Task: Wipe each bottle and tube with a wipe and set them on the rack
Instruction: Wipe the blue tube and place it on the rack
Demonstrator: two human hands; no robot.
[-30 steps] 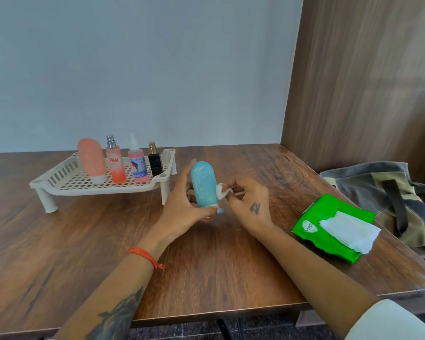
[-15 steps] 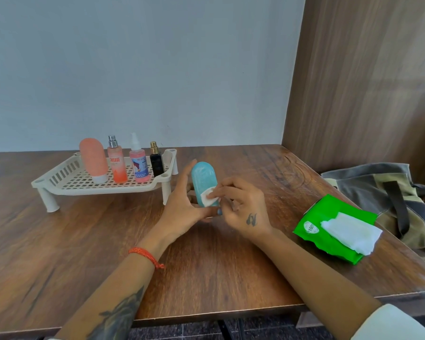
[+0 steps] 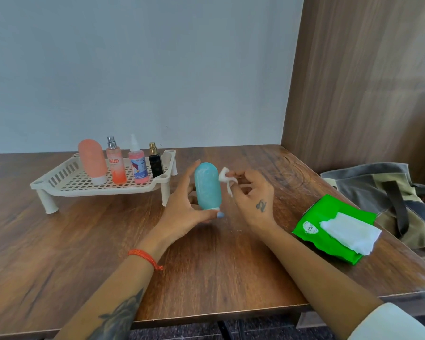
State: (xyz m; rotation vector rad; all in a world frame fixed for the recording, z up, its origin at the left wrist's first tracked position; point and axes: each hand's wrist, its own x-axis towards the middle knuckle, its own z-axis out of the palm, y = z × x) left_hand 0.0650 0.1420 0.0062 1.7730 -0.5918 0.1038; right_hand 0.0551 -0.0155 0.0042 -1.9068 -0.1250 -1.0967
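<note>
My left hand holds a teal tube upright by its lower end, cap down, just above the table. My right hand pinches a small crumpled white wipe right beside the tube's upper right side. The cream slotted rack stands at the back left. On it stand a peach tube, an orange spray bottle, a pink spray bottle and a small black bottle.
A green wipe pack with a white wipe sticking out lies at the table's right edge. A grey and olive bag sits beyond that edge. A wooden wall panel rises on the right.
My right hand has lifted the wipe from the tube's lower front up to beside its upper right side. The left hand keeps the tube upright in nearly the same place.
</note>
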